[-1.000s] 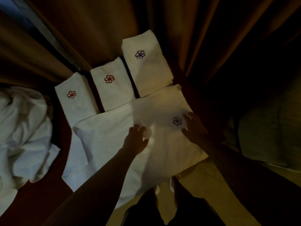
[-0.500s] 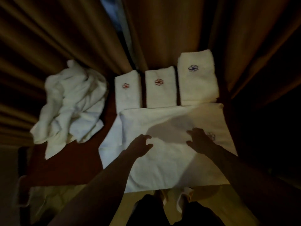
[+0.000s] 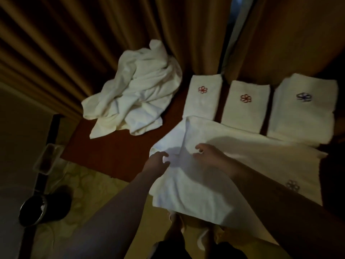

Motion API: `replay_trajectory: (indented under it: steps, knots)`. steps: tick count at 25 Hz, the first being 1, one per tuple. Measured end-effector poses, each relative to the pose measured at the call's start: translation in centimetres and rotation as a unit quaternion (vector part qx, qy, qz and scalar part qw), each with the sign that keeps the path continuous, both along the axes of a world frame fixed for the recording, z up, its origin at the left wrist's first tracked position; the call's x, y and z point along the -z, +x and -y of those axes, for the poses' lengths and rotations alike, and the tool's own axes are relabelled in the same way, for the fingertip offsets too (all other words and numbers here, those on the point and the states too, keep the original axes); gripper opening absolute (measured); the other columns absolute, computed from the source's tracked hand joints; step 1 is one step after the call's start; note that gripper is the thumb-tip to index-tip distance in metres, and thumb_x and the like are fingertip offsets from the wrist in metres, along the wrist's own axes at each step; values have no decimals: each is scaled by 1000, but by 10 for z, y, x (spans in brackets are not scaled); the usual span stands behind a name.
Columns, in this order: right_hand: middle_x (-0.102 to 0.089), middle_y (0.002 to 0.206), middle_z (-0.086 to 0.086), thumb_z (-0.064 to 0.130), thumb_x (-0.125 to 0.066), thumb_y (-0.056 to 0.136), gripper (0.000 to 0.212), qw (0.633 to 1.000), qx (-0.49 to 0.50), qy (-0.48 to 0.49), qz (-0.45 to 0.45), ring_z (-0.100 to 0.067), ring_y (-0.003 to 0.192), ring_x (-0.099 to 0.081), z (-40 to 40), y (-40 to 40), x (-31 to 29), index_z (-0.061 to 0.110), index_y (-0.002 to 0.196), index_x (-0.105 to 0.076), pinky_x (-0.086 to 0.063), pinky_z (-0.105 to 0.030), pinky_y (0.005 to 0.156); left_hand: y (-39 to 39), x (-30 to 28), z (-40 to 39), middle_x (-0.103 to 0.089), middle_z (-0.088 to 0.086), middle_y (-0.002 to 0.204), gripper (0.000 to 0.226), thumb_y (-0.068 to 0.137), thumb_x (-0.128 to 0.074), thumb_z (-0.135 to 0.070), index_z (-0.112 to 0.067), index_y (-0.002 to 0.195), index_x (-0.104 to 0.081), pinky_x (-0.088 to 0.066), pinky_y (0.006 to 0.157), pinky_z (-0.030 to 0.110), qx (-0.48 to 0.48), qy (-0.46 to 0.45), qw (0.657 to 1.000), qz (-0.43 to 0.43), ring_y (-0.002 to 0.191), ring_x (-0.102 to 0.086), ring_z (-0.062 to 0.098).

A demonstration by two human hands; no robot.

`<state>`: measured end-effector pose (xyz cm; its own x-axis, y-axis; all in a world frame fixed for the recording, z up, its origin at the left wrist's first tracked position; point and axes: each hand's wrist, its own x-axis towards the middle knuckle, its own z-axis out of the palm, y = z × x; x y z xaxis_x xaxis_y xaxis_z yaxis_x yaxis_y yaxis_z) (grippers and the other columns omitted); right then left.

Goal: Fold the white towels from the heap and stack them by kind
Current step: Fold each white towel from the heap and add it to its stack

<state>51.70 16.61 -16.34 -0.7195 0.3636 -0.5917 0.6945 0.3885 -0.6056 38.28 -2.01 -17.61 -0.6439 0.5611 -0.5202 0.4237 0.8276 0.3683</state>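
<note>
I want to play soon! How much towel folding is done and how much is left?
Three folded stacks already sit in a row by the curtain. Right now the left hand and right hand work the left end of a big spread towel. A crumpled heap still waits, so there's plenty left.

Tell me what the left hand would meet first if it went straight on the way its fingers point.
The left hand points up and slightly right across the spread towel; past that towel's far edge, it would probably meet the left folded towel first. Depth is uncertain.
</note>
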Motion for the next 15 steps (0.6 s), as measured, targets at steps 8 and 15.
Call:
replay_trajectory:
  steps: [8,15]
  knots:
    - [-59,122,-13,33,-61,89,49,957,264,-123,-5,-30,108,-59,39,-92,44,5,128,-52,-47,-43,97,-40,43,7,-67,10,107,25,92,-49,-17,-17,107,-69,-48,78,31,44,32,998,14,102,-61,29]
    - [-64,107,-17,22,-62,90,38,828,490,-271,-34,-29,95,-64,31,-148,45,-1,120,-59,-55,-40,82,-62,62,19,-35,12,143,68,88,-50,-3,-17,150,-24,-47,84,38,167,37,985,-37,127,-43,33]
